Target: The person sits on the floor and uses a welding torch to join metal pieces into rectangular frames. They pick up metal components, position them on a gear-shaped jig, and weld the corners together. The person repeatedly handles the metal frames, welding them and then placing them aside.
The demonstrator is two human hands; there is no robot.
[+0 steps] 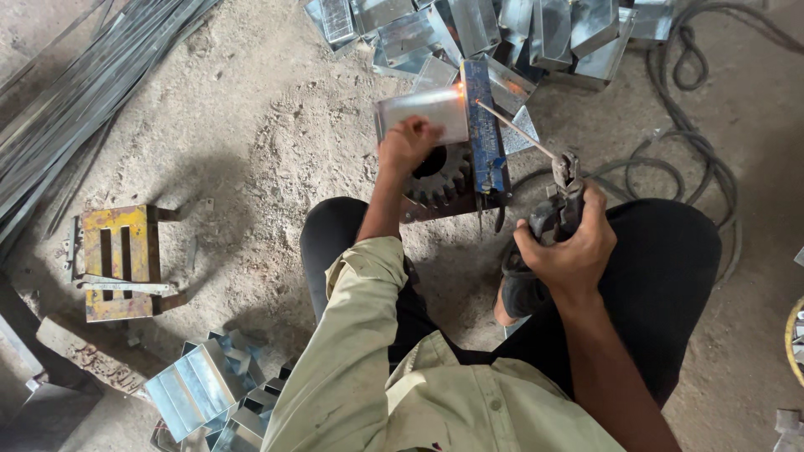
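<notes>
The left hand presses down on a folded sheet-metal box, its grip closed flat over the near edge; the right hand has its grip clamped around a welding electrode holder, whose rod slants up and away from that grip to the box's right corner, where a small glow shows the weld is under way; that seam looks only begun, judging by the short bright spot. Just beside the left grip lies a dark gear wheel, and a blue steel bar stands between the two grips. Beyond the box a pile of similar boxes lies on the dirt floor; cables loop past the right grip.
</notes>
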